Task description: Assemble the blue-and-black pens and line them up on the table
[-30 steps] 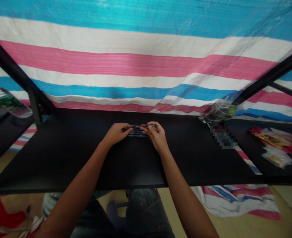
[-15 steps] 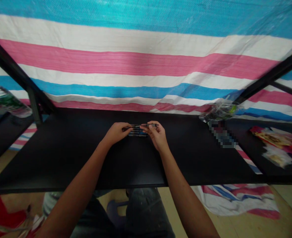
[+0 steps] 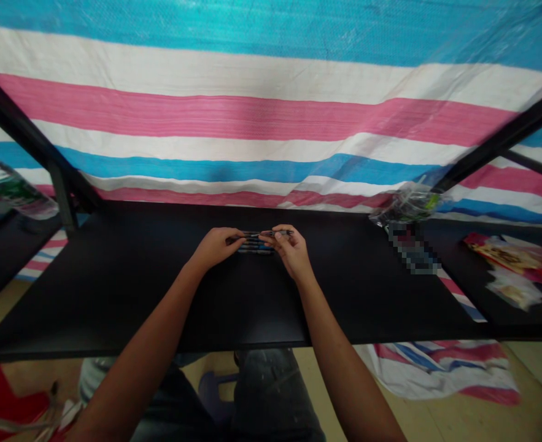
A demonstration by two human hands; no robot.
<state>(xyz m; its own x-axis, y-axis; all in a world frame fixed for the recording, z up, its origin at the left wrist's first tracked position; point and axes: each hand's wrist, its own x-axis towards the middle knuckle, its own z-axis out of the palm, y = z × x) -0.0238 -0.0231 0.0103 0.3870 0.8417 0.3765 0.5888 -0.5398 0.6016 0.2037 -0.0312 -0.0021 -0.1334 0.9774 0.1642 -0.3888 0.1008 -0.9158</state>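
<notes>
Several dark pens (image 3: 255, 247) lie side by side on the black table (image 3: 247, 294), some with blue parts, their lengths running left to right. My left hand (image 3: 220, 244) is closed at their left ends, thumb and forefinger pinching around the upper pens. At the opposite end, my right hand (image 3: 290, 247) holds a dark pen between thumb and fingers; its tip sticks out to the right. My fingers cover both ends of the row, so the exact contact is partly hidden.
Right of my hands are a clear plastic bag (image 3: 409, 204) and a pixelated object (image 3: 413, 248). Red packaging (image 3: 519, 258) lies on the right-hand table. A bottle (image 3: 15, 187) is at far left. Striped sheeting (image 3: 252, 116) hangs behind, between black metal bars.
</notes>
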